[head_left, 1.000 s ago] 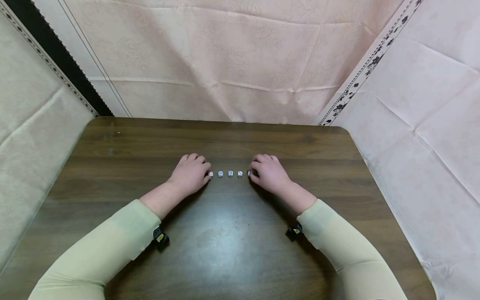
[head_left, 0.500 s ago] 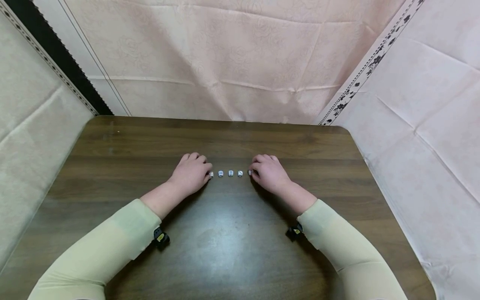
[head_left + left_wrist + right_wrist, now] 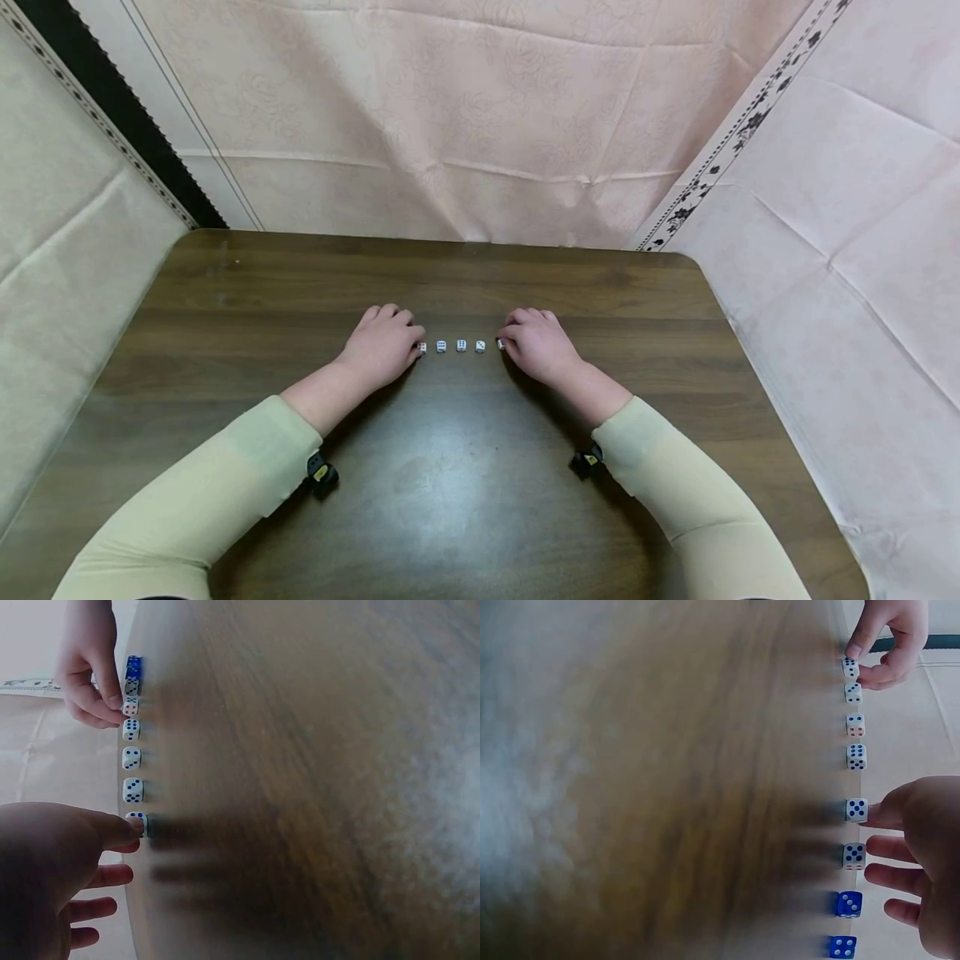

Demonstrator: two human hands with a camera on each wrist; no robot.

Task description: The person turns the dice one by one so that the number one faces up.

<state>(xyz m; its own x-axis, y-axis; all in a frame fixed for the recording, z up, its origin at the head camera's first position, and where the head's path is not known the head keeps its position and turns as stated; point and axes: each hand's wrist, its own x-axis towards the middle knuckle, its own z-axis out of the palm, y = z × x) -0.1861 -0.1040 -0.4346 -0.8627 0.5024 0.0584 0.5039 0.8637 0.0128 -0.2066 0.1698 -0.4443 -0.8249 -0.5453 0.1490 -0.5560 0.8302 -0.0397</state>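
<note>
Small white dice stand in a spaced row across a wooden table (image 3: 457, 467). My left hand (image 3: 381, 348) pinches the white die at the row's left end (image 3: 423, 347), thumb over its face in the left wrist view. Three more white dice, among them a middle die (image 3: 461, 345), stand between the hands. My right hand (image 3: 542, 345) holds a white die (image 3: 856, 810) at its thumb and fingertip. By its other fingers stand another white die (image 3: 854, 856) and two blue dice, one nearer (image 3: 849, 904) and one farther along (image 3: 843, 947); the hand hides these in the head view.
A pale pink cloth (image 3: 450, 100) hangs behind the table's far edge, with white cloths at the left (image 3: 67, 250) and right (image 3: 855, 208). Small black devices are worn on the left wrist (image 3: 322, 477) and right wrist (image 3: 587, 461).
Both hands stay nearly where they were. The right fingertips have shifted very slightly at their die, and a little less of it shows in the head view.
</note>
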